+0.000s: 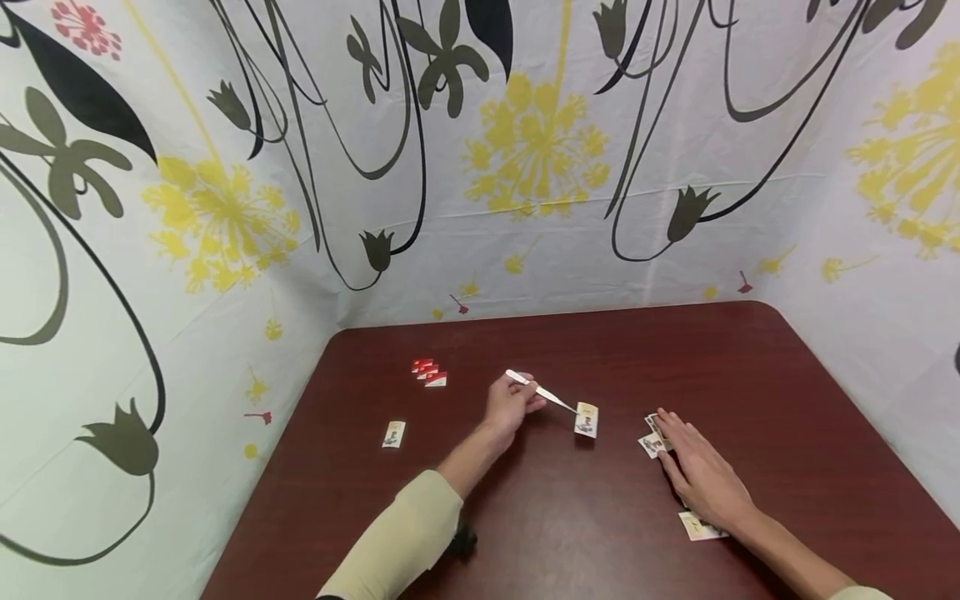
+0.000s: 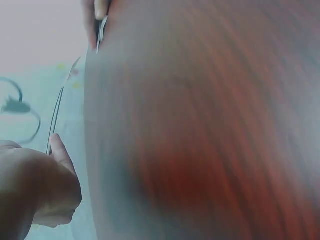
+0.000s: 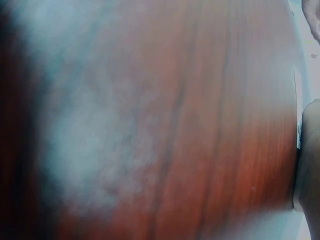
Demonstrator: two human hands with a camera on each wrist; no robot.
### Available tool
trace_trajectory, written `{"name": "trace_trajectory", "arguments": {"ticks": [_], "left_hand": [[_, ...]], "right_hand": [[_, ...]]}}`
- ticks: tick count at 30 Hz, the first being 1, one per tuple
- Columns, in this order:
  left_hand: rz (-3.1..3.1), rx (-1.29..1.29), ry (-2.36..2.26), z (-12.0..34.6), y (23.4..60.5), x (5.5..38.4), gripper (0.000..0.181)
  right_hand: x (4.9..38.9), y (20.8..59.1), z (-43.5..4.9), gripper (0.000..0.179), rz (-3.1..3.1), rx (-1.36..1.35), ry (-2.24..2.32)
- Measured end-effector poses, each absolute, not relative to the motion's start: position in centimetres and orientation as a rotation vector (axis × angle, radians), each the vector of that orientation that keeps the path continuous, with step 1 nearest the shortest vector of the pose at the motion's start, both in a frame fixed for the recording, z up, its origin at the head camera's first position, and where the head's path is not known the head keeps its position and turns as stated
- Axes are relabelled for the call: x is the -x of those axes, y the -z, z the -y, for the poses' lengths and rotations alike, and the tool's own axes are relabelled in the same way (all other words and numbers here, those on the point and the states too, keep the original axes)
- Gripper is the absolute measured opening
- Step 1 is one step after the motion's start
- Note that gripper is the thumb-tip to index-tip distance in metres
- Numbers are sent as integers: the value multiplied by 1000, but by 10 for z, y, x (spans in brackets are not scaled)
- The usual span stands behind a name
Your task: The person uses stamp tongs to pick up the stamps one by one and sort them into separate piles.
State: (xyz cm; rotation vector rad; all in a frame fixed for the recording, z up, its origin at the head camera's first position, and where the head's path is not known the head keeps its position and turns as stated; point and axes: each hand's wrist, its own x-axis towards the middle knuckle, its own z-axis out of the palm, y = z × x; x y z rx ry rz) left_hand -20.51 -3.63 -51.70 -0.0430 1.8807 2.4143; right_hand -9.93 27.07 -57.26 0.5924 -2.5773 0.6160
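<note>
My left hand (image 1: 510, 408) grips a pair of white tweezers (image 1: 536, 388) between thumb and fingers. The tweezers' fine tips meet the edge of a small pale printed card (image 1: 587, 419), which hangs over the table with a dark shadow below it. In the left wrist view the tweezers (image 2: 56, 112) point away from the left hand (image 2: 42, 187). My right hand (image 1: 703, 471) holds a few small white printed cards (image 1: 652, 445) between its long fingers and thumb. Another pale card (image 1: 699, 527) shows below the right wrist, partly hidden by it.
A single card (image 1: 393, 434) lies on the table's left part. Behind it several red and white cards (image 1: 429, 372) overlap in a slanting row. The dark red-brown table (image 1: 570, 517) is bordered at the back and sides by a flower-patterned cloth (image 1: 450, 192).
</note>
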Motion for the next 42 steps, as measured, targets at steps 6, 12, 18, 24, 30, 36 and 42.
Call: {"name": "trace_trajectory", "arguments": {"ticks": [6, 12, 18, 24, 30, 36, 42], "left_hand": [[-1932, 108, -2403, 93, 507, 211, 27], [-2017, 187, -2408, 156, 502, 208, 26], [-2127, 271, -2354, 218, 503, 201, 28], [-2287, 384, -2218, 268, 503, 186, 29], [-2356, 419, -2176, 301, 505, 177, 24], [-2374, 439, -2103, 317, 501, 170, 33], [-2423, 476, -2011, 327, 503, 170, 29]], "right_hand": [[99, 573, -271, 56, 2564, -595, -616], [100, 573, -270, 57, 2563, -599, -620], [100, 573, -271, 57, 2567, -591, -621], [100, 575, -272, 57, 2565, -588, -616], [100, 574, -272, 57, 2560, -588, -613], [100, 573, -272, 58, 2562, -586, -612], [99, 574, -272, 58, 2563, -584, -613]]}}
